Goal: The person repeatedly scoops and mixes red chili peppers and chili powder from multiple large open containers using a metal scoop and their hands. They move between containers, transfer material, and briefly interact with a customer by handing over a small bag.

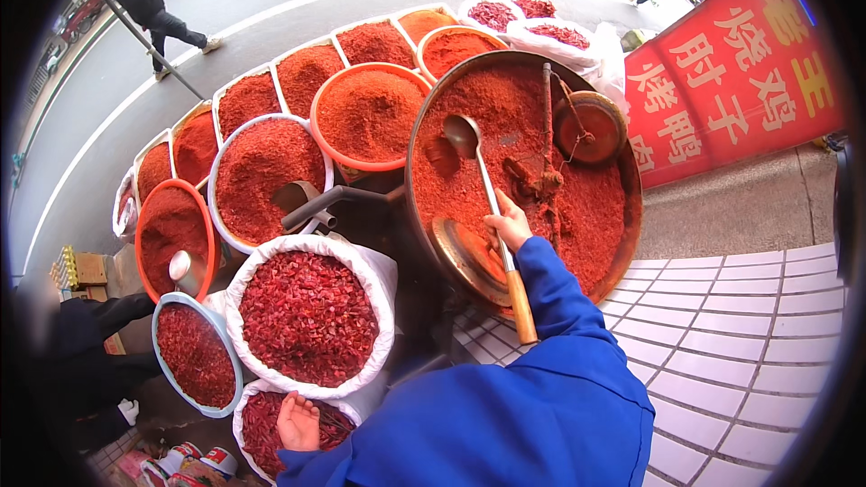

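My right hand (pixel 509 222) grips the metal shaft of a long-handled ladle (pixel 488 179), whose wooden end points back towards me. The ladle's bowl is over red chili flakes in a large round metal pan (pixel 636 216). Across the pan runs a rusty stirring arm (pixel 547 115), with a round metal disc (pixel 588 128) at the far right and another disc (pixel 467 257) at the near left, partly covered in chili. My left hand (pixel 298 421), palm up with curled fingers and nothing in it, is over a white sack of dried red chilies (pixel 260 423).
A white sack of cut chilies (pixel 308 318), orange tubs (pixel 369 115) and white trays of chili powder stand left of the pan. A bent metal pipe (pixel 331 199) sticks out from it. A person in dark clothes (pixel 101 352) is at the left edge. A red banner (pixel 724 74) stands at right.
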A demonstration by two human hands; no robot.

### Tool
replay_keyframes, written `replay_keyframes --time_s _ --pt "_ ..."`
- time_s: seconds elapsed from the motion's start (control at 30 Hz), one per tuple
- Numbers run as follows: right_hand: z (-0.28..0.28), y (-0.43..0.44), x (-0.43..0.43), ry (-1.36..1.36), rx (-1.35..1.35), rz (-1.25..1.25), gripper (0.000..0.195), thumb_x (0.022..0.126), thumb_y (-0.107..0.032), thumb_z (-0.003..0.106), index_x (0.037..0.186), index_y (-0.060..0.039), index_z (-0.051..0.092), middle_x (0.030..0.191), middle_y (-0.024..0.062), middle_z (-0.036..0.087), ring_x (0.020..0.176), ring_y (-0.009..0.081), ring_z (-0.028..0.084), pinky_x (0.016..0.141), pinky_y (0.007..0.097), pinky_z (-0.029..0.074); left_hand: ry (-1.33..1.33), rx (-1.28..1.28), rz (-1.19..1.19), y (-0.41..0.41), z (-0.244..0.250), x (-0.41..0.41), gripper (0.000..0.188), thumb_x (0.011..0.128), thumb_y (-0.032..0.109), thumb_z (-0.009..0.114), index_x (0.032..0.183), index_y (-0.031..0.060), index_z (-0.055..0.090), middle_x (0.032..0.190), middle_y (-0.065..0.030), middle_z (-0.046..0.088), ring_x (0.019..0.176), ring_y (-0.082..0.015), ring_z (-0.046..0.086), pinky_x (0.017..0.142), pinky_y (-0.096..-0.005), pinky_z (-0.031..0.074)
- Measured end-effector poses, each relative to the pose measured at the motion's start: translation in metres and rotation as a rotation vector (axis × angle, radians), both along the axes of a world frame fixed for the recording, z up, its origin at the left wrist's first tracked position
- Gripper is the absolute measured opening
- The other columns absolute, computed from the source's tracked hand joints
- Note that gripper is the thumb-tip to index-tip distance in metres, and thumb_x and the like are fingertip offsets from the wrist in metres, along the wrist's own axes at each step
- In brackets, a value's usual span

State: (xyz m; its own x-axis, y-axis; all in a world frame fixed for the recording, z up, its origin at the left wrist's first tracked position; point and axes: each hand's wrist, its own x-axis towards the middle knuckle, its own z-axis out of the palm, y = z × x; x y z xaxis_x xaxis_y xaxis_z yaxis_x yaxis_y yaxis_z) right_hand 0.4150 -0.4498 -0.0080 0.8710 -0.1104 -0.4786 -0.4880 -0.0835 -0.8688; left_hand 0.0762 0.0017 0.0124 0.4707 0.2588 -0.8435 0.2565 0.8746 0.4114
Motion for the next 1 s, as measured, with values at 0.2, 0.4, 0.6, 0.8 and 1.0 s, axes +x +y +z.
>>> replay_keyframes --time_s 0.2,0.4,0.6,0.8,1.0 --pt "-0.061 -0.073 0.117 -0.349 -0.451 -0.258 0.062 0.074 0.001 0.048 0.134 -0.0067 0.037 0.056 0.0055 0.049 0.036 0.0169 0.046 0.033 0.0313 0.039 0.022 0.045 0.004 0.012 0.004 0.002 0.015 0.087 0.015 0.052 0.1 0.0071 0.056 0.085 -0.0022 0.058 0.076 -0.0161 0.053 0.07 -0.0313 0.045" --pt "-0.088 -0.064 0.171 -0.281 -0.619 -0.157 0.034 0.072 0.0 0.052 0.106 -0.0037 0.049 0.067 0.0073 0.052 0.058 0.0169 0.053 0.05 0.0306 0.044 0.031 0.013 0.006 0.009 0.0 -0.006 0.016 0.087 0.014 0.051 0.101 0.0063 0.056 0.085 -0.0031 0.058 0.075 -0.0173 0.054 0.069 -0.0322 0.046" --pt "-0.036 -0.019 0.056 -0.161 -0.69 0.469 0.078 0.072 -0.005 0.051 0.145 -0.0167 0.025 0.09 0.0237 0.063 0.081 0.0292 0.062 0.07 0.0383 0.047 0.02 0.004 0.008 0.001 -0.002 -0.011 0.014 0.087 0.014 0.053 0.098 0.0067 0.056 0.085 -0.0026 0.057 0.075 -0.0169 0.053 0.07 -0.032 0.046" --pt "0.107 -0.004 -0.043 -0.105 -0.833 0.537 0.07 0.078 -0.015 0.053 0.143 -0.016 0.027 0.088 0.0292 0.061 0.085 0.0458 0.059 0.075 0.0496 0.046 -0.041 0.033 0.013 0.011 0.002 0.005 0.014 0.088 0.015 0.053 0.098 0.0072 0.057 0.084 -0.002 0.058 0.075 -0.0158 0.053 0.07 -0.0309 0.045" --pt "0.103 0.007 -0.099 -0.108 -0.563 0.725 0.07 0.078 -0.012 0.049 0.143 -0.0114 0.024 0.095 0.0289 0.061 0.09 0.041 0.062 0.079 0.0441 0.048 -0.01 -0.015 0.064 0.018 -0.012 -0.025 0.015 0.087 0.015 0.053 0.099 0.0077 0.058 0.082 -0.0015 0.058 0.073 -0.016 0.054 0.069 -0.0311 0.046"
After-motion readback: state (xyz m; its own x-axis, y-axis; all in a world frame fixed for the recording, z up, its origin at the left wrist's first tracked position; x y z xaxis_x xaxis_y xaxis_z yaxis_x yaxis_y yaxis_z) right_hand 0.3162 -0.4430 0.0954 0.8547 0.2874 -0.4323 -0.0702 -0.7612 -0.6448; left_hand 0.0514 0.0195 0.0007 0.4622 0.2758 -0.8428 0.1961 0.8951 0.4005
